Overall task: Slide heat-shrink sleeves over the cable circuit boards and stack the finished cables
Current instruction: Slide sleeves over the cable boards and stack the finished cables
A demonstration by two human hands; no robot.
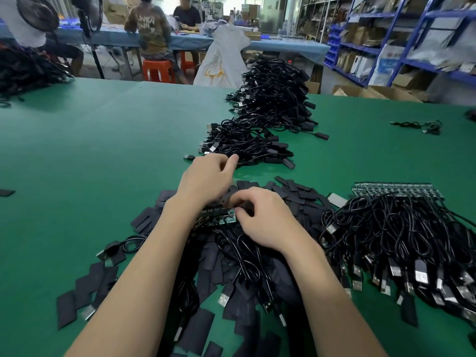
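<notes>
Both forearms reach in from the bottom edge over a heap of flat black sleeves [108, 282] and loose cables [242, 256] on the green desk [90, 140]. Right hand [268, 220] has its fingers curled down, pinching at the end of a small row of circuit boards [219, 217] that lies on the heap. Left hand [208, 179] sits just beyond, fingers bent with the index finger and thumb stretched forward; whether it holds a sleeve cannot be told.

By my reading, the step in hand is getting one board end and a sleeve together, with the sliding not yet done. Next, the sleeve mouth has to be opened and lined up square with the board, then pushed over it, and the cable laid on the finished stack [247, 145] just ahead of the left hand.

Unsleeved cables with bare boards [396, 191] lie to the right. A taller pile [275, 96] stands farther back. Beyond the desk, people sit on red stools [157, 70] at a blue bench, and blue shelving [401, 42] with boxes lines the right wall.
</notes>
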